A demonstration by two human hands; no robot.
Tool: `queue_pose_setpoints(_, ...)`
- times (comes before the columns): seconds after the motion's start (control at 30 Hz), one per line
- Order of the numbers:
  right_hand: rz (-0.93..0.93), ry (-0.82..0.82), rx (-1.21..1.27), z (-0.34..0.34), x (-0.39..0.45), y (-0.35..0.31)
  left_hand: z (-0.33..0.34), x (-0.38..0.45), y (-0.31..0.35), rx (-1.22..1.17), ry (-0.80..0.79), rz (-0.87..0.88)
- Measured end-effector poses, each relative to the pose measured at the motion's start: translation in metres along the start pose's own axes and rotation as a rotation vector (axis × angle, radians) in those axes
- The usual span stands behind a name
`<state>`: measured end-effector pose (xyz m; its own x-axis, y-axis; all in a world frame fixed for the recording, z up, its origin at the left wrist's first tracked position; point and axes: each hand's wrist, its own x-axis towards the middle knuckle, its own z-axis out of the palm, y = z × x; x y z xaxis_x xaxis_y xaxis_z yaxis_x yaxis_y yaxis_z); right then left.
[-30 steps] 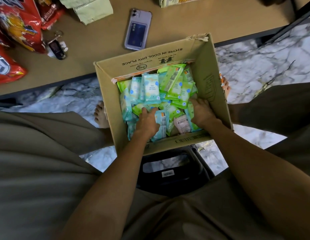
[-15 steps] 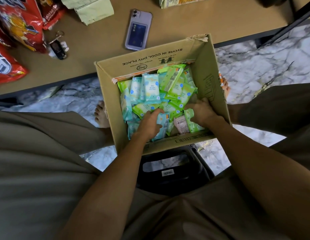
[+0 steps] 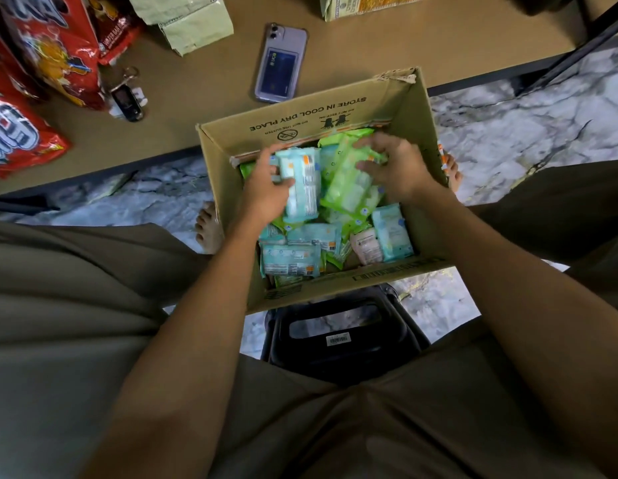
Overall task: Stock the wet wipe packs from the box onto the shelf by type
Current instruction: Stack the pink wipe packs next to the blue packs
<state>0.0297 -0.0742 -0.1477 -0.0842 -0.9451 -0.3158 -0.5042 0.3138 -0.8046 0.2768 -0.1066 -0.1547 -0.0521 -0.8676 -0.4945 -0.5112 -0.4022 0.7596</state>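
Gripping a pale blue pack point(image 3: 302, 188), left hand point(image 3: 266, 191) fingers curl; right hand point(image 3: 397, 167) fingers clutch green packs point(image 3: 349, 178).

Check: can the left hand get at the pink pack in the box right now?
Probably not yet: the left hand already grips a blue pack. The pink pack itself lies uncovered near the box's near wall.

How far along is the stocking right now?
Done: no wipe packs show on the shelf yet. In hand: left hand grips a blue pack, right hand holds a green pack. Left: many packs remain in the box.
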Motion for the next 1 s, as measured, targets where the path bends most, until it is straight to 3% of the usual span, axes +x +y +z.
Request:
queue_pose_setpoints(0.07, 0.067, 0.045, 0.344, 0.001, -0.003, -0.003, -0.004, 0.0, 0.002, -0.096, 0.126, -0.028)
queue_pose_setpoints(0.13, 0.136, 0.005, 0.429, 0.008, -0.008, 0.012, -0.001, -0.006, -0.006, -0.068, 0.167, -0.042)
queue_pose_setpoints(0.2, 0.197, -0.019, 0.257, 0.018, -0.015, 0.038, 0.009, -0.014, -0.023, 0.069, 0.084, -0.037)
queue_pose_setpoints(0.33, 0.238, -0.189, -0.152, 0.036, -0.032, 0.08, 0.03, -0.036, -0.059, 0.346, -0.279, -0.027)
queue_pose_setpoints(0.43, 0.247, -0.316, -0.446, 0.039, -0.042, 0.094, 0.038, -0.043, -0.074, 0.655, -0.358, 0.088)
queue_pose_setpoints(0.5, 0.255, -0.345, -0.508, 0.038, -0.044, 0.099, 0.041, -0.045, -0.074, 0.841, -0.427, 0.151)
queue_pose_setpoints(0.63, 0.238, -0.322, -0.516, 0.035, -0.041, 0.1, 0.04, -0.043, -0.077, 0.993, -0.474, 0.215)
queue_pose_setpoints(0.87, 0.176, -0.463, -0.796, 0.038, -0.039, 0.105, 0.041, -0.045, -0.082, 1.112, -0.472, 0.3)
queue_pose_setpoints(1.0, 0.138, -0.439, -0.785, 0.033, -0.039, 0.101, 0.04, -0.046, -0.084, 1.071, -0.488, 0.315)
